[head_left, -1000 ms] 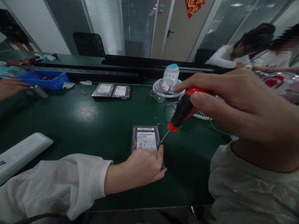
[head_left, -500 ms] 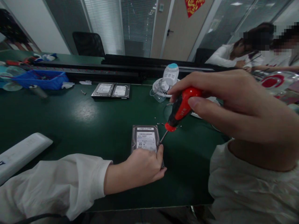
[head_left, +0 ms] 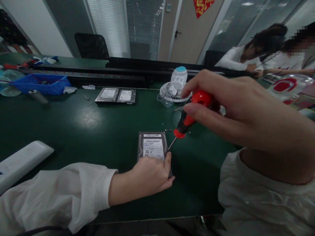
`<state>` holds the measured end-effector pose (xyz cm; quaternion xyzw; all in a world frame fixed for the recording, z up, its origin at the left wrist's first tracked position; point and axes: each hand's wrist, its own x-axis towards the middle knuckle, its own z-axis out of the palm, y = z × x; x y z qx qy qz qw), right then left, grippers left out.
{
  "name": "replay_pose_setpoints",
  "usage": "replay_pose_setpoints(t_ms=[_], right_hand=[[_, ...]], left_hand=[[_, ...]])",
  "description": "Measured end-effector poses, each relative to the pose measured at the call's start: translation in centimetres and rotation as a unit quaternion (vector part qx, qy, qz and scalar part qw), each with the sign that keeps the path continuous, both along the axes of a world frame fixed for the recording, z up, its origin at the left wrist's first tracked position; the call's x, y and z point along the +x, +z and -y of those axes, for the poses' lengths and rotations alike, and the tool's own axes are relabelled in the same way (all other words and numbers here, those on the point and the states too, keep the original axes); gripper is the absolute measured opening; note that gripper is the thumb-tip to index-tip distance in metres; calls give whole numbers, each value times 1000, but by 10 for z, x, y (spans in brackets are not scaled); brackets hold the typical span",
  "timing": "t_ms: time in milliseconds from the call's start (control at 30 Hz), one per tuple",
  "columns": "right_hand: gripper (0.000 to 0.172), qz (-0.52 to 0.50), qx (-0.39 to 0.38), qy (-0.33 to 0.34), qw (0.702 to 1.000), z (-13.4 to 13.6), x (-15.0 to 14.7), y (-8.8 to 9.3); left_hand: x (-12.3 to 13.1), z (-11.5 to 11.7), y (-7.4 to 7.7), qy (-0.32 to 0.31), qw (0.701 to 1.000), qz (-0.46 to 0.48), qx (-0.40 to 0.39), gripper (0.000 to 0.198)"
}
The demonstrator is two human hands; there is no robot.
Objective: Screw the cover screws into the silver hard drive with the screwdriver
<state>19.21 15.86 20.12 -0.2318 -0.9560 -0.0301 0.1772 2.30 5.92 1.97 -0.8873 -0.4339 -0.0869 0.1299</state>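
Note:
A hard drive (head_left: 153,144) with a white label lies flat on the green table in front of me. My left hand (head_left: 152,173) is closed over its near end, the index finger along the right edge and the thumb at the near right corner. In my right hand (head_left: 228,111) is a red and black screwdriver (head_left: 188,118), gripped by the handle between thumb and fingers. It slants down to the left, and its tip meets the drive's right edge beside my left fingertip. Several tiny screws (head_left: 169,130) lie just beyond the drive.
Two more hard drives (head_left: 115,95) lie farther back, left of a white fan (head_left: 178,82). A blue bin (head_left: 41,84) stands at the far left, a white long device (head_left: 27,164) nearer. A plastic bottle (head_left: 290,86) is at the right; two people sit beyond it.
My right thumb and fingers have shifted round the screwdriver handle. The tip remains at the drive's right edge, and my left hand stays on the drive. The whole view has shifted slightly.

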Motion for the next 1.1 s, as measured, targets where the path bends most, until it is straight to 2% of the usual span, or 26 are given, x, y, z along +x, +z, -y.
replay_pose_setpoints(t_ms=[67,133,233,300,367,433,500,633,700,833,900,1000,1100], right_hand=[[34,9,23,-33,999,0,1,0],[37,12,4,-30,999,0,2,1],[17,2,-51,28,998,1,2,1],[12,-3,-56,47,997,1,1,1],[16,1,-38,24,999,1,0,0],[29,6,-16,-10,1000,1,-1,1],[36,11,-31,-19,999,1,0,3],[21,4,-81,15,997,2,2,6],[16,1,-68,-8,998,3,2,5],[29,7,-15,-58,998,2,3,4],[35,7,-33,-36,999,1,3,4],[28,2,-80,18,997,-1,4,5],[20,-7,-41,16,999,-5,4,3]], left_hand=[[0,0,0,3,1000,2,-10,69],[0,0,0,4,1000,-1,-16,70],[0,1,-1,3,1000,-6,-19,71],[0,1,0,3,1000,-5,-21,70],[0,1,0,5,1000,-4,-22,69],[0,1,1,8,1000,-3,-18,68],[0,1,1,9,1000,-4,-15,68],[1,1,1,5,1000,-2,-16,69],[1,1,2,4,1000,-3,-14,69],[0,1,2,6,1000,-4,-10,68],[0,1,1,3,1000,0,-6,68],[0,1,0,2,1000,7,-4,69],[1,2,0,6,1000,7,-7,68]])
